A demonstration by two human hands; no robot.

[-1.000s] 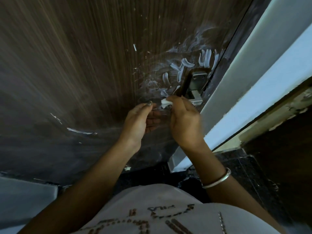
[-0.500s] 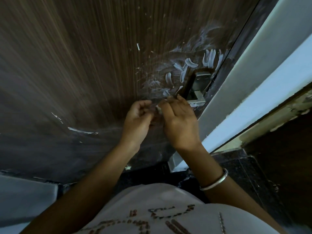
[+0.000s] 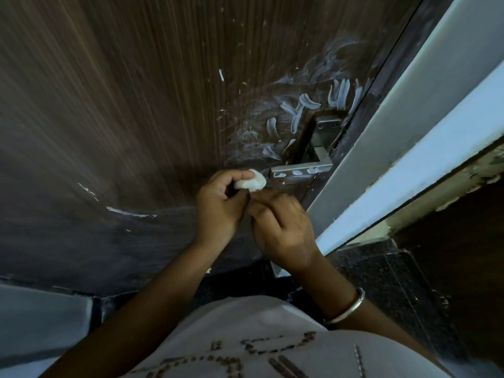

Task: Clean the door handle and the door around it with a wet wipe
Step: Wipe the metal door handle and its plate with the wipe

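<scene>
A bunched white wet wipe [image 3: 251, 182] is pinched in the fingers of my left hand [image 3: 221, 205], just left of the free end of the metal door handle [image 3: 300, 168]. My right hand [image 3: 283, 230] sits directly below, and its curled fingertips meet the wipe's lower edge. The lever carries three white smears along its front face, and its plate [image 3: 326, 129] is fixed above it. Several thick white smears and hazy swirls cover the dark brown door [image 3: 136, 105] above and left of the handle.
A pale door frame [image 3: 409, 148] runs diagonally just right of the handle. Behind it is a dark opening with a chipped edge [image 3: 463, 186]. Dark speckled floor [image 3: 381, 282] lies below. Thin white scratches [image 3: 128, 212] mark the door at lower left.
The wipe has gone from my right hand's grip into my left hand's fingers. My right hand has dropped below it, uncovering the lever and its smears.
</scene>
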